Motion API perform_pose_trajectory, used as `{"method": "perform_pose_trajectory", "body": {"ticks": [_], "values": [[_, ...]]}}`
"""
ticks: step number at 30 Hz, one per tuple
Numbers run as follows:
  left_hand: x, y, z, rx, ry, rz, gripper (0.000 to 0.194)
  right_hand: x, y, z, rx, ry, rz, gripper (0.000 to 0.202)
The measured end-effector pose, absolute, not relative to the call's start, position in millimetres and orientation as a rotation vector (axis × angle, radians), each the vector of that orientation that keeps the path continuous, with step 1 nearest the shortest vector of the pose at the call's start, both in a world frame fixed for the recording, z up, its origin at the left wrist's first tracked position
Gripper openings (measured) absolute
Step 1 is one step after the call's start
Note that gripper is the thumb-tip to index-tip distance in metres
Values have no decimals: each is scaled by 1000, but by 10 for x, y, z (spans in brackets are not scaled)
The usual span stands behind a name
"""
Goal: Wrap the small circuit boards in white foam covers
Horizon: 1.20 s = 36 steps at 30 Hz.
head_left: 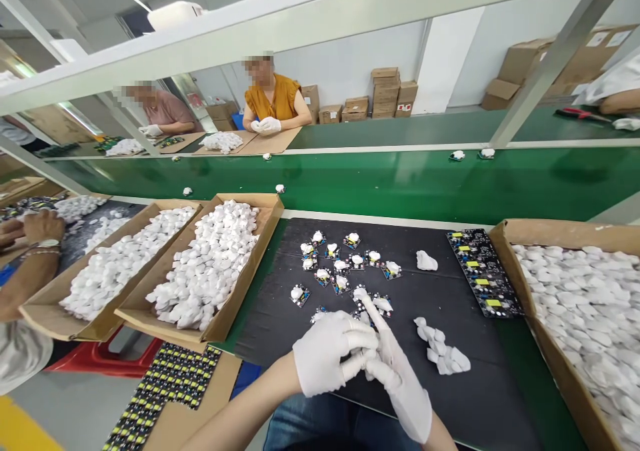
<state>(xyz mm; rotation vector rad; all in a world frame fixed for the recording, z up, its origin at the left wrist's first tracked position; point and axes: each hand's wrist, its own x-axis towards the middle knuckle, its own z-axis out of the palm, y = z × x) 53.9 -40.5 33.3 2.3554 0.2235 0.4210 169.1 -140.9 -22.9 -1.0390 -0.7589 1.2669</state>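
Note:
Both my hands wear white gloves and meet just above the front of the black mat (480, 398). My left hand (335, 351) has its fingers curled in against my right hand; what they pinch, if anything, is hidden. On my right hand (400, 371) one finger stretches forward over the nearest small circuit boards, and its thumb lies by the left fingertips. Several small boards with white lumps on top, such as this circuit board (393, 270), are scattered beyond my hands. To the right lie a loose white lump (427, 260) and a cluster of white lumps (443, 350).
A black panel of joined boards (483, 278) lies beside a cardboard tray (505, 238) of white pieces. Two more filled trays, including this cardboard tray (273, 204), stand left. Behind runs a green conveyor (350, 181). Co-workers sit across it, and another's hands (43, 228) are at left.

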Motion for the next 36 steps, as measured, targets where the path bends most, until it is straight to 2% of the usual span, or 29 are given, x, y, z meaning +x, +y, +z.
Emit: {"method": "perform_pose_trajectory", "body": {"ticks": [6,14,20,23,29,32,36], "values": [[427,-438,170,2353,334,662,13,1685,-1432,-184,-1011,-775,1306,63],[365,-494,103,2262,463,848,15,1675,-1453,-98,-1033,-739,1298,63],[368,-443,132,2481,267,574,27,1676,-1433,-38,-1061,-714,1297,52],[367,-466,135,2536,275,629,24,1678,-1434,-50,-1042,-747,1302,52],[223,-400,82,2146,741,1155,21,1684,-1459,-164,-1133,-654,1192,46],[72,-190,-8,2132,1081,1214,18,1687,-1457,-194,-1144,-610,1186,42],[-103,89,-123,2503,1159,1239,8,1691,-1453,-189,-1162,-605,1209,39]]}}
